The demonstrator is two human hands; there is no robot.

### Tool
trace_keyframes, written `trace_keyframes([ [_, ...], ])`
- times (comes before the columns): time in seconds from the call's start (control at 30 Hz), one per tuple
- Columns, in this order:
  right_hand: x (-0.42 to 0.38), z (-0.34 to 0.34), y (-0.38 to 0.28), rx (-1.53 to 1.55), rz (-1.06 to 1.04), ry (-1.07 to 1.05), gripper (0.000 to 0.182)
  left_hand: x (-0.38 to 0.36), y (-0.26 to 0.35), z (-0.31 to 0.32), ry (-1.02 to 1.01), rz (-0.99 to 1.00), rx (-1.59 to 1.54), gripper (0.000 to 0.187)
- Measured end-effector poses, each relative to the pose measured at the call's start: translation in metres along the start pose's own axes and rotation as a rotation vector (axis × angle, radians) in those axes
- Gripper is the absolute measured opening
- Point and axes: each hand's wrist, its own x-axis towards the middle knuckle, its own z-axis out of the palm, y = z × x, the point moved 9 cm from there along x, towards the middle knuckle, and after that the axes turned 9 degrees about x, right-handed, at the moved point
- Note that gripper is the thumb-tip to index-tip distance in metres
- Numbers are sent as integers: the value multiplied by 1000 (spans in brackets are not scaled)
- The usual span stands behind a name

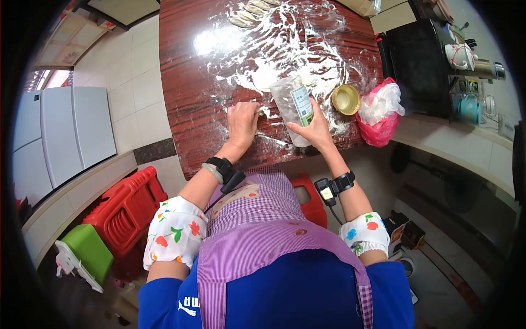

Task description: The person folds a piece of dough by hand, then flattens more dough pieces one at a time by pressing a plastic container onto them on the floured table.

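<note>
My right hand (316,127) is wrapped round a clear plastic jar (282,94) with a pale label, which lies tilted over the floured table (189,71). My left hand (243,123) rests on the tabletop to the left of the jar, its fingers curled in. Whatever those fingers may hold is hidden. A small white scrap (264,112) lies close to the left fingertips. White flour (268,74) is smeared across the wood beyond both hands. To the right of the jar stands an open gold-coloured tin (346,100).
Several pale, elongated dough pieces (251,13) lie at the far edge. A pink and white plastic bag (380,112) sits at the table's right edge. Red stools (123,205) stand on the floor at left, and a black appliance (419,66) is at right.
</note>
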Motion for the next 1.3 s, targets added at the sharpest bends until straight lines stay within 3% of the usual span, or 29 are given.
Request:
trace_keyframes([
  [0.03,0,4,-2,-1,-13,-9,101,-3,11,-11,103,175,128,13],
  [0.17,5,9,-17,-176,-95,33,98,-38,13,3,21,370,199,26],
  [0.2,4,11,-30,-195,-149,38,98,-45,13,0,-12,383,182,36],
  [0.3,3,23,-47,-298,-199,-10,100,-59,16,-23,31,404,178,34],
  [0.33,1,29,-53,-338,-276,-2,97,-56,15,-34,31,404,179,34],
  [0.4,-3,41,-67,-368,-350,-8,96,-47,-14,-57,52,140,211,36],
  [0.5,-15,60,-85,-406,-425,-72,96,-31,-52,-98,348,-120,110,34],
  [0.63,-40,87,-95,-612,-572,-192,92,-13,-30,-100,330,-78,68,33],
  [0.7,-50,93,-94,-628,-687,-194,90,-15,3,-68,144,132,128,37],
  [0.73,-51,91,-98,-632,-697,-169,77,-23,5,-50,75,137,186,40],
  [0.8,-39,94,-92,-669,-671,-135,71,-28,-2,-24,-40,130,206,44],
  [0.9,17,91,-87,-699,-502,-64,42,24,-19,-31,85,-51,239,44],
  [0.97,62,76,-96,-686,-472,21,36,67,-22,-34,96,-37,334,47],
  [1.07,46,76,-99,-708,-504,49,35,59,-23,-29,8,-38,351,47],
  [1.13,-8,89,-74,-693,-505,26,46,-1,-13,-28,-52,-20,218,48],
  [1.17,-38,92,-69,-713,-550,24,53,-32,-4,-22,-185,43,256,49],
  [1.23,-66,96,-62,-748,-555,-48,62,-61,12,-31,-98,167,204,46],
  [1.3,-29,93,-66,-709,-550,6,54,-22,0,-26,-82,111,268,48],
])
